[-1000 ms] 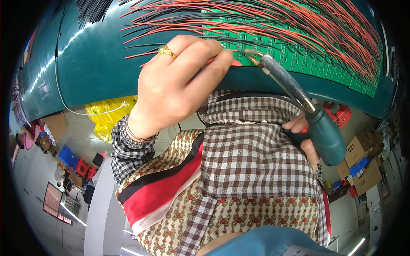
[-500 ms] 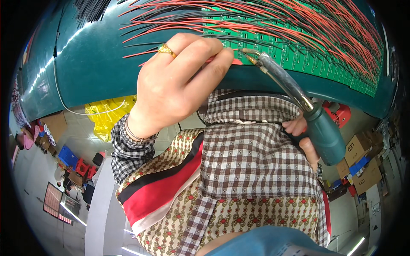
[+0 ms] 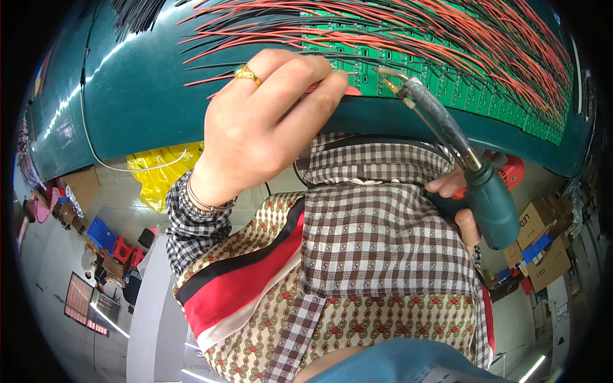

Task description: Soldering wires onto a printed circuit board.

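My left hand (image 3: 262,121), wearing a ring, is pinched at the near left edge of the green circuit boards (image 3: 456,96). A red wire (image 3: 313,88) shows between its fingers; the fingertips partly hide where it ends. My right hand (image 3: 449,184) grips the green handle of a soldering iron (image 3: 495,207). The iron slants up and to the left, its bent tip (image 3: 388,71) over the boards' near edge, just right of my left fingertips and apart from them. Rows of red and black wires (image 3: 408,29) run across the boards.
The boards and wires lie on a dark green table (image 3: 147,96). A bundle of black wires (image 3: 137,14) is at the far left, and a thin pale cable (image 3: 89,137) hangs over the front edge. Below are a yellow plastic bag (image 3: 156,172) and, at right, cardboard boxes (image 3: 549,262).
The soldering iron's tip has moved a little to the right, away from my left fingertips, with my right hand shifting slightly right too. My left hand has hardly moved.
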The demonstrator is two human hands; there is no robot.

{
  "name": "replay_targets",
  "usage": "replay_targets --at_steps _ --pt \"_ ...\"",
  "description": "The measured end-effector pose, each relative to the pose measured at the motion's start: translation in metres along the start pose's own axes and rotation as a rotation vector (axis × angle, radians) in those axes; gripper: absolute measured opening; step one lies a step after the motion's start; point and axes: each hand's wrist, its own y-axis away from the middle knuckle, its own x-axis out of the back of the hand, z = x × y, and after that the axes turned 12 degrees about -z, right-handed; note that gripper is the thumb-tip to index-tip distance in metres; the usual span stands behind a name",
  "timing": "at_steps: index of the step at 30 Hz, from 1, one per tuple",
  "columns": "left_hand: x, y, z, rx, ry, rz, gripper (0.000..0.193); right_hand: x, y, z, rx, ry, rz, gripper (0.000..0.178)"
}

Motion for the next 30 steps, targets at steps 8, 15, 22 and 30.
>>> replay_targets --at_steps 8,15,22,30 --pt "0.0 0.0 -0.002 -0.003 -0.006 -0.016 0.028 -0.004 0.007 0.008 0.027 -0.015 0.081 0.052" --pt "0.009 -0.003 0.005 0.052 0.017 -0.001 0.033 0.003 0.007 0.006 0.021 0.02 0.045 0.051" --pt "0.008 -0.005 0.006 0.104 0.081 -0.146 0.04 -0.008 0.01 0.008 -0.004 -0.042 0.155 0.053" --pt "0.006 -0.004 0.001 0.112 0.111 -0.086 0.034 -0.005 0.008 -0.002 -0.11 -0.082 0.142 0.055"
